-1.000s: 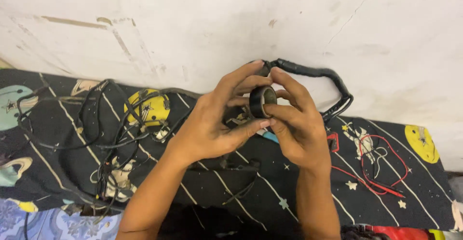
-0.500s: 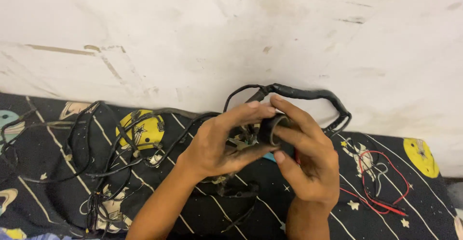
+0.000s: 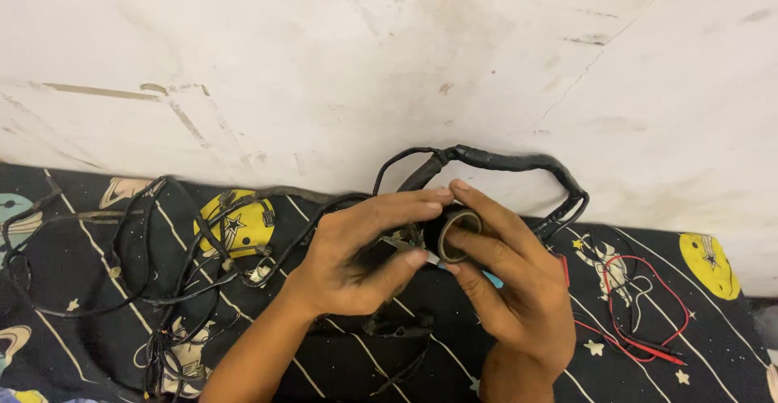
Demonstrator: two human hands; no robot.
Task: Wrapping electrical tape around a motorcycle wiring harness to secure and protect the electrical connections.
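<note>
Both hands (left hand (image 3: 356, 261), right hand (image 3: 506, 285)) shifted rightward, gripping tape roll (image 3: 458, 234).

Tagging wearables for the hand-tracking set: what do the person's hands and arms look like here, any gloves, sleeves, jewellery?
Both are bare. The left hand and right hand wear no gloves, and no rings show on the visible fingers. Both forearms are uncovered down to the bottom edge of the frame: no sleeve or cuff in view, and no watch, band or bracelet shows at either wrist. No markings visible.
</note>
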